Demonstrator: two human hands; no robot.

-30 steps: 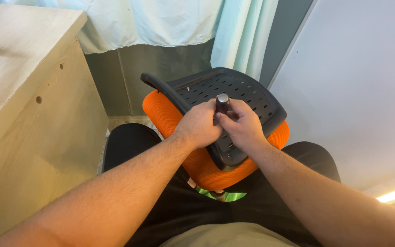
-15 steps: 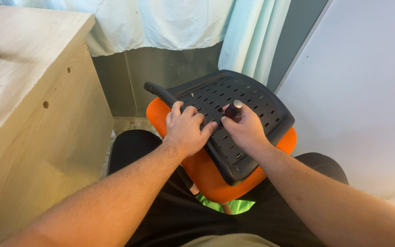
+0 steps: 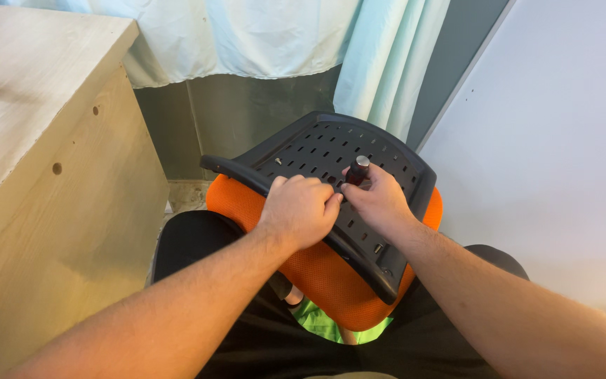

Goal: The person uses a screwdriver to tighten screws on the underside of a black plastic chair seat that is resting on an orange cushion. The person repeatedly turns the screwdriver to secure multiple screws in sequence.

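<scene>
My left hand (image 3: 301, 210) rests curled on the black perforated plastic chair back (image 3: 331, 189), fingers pressed against its surface just beside my right hand. My right hand (image 3: 376, 200) is clenched around a screwdriver (image 3: 357, 170), its dark handle with a grey cap standing up above my thumb, the tip hidden against the plastic panel. The chair back lies face down over the orange mesh seat cushion (image 3: 317, 270), which sits across my lap on black shorts (image 3: 261, 337). A light wooden table (image 3: 43, 161) stands to my left, pale blue curtains (image 3: 359, 49) hang ahead, and a white wall panel (image 3: 555, 154) lies to my right
</scene>
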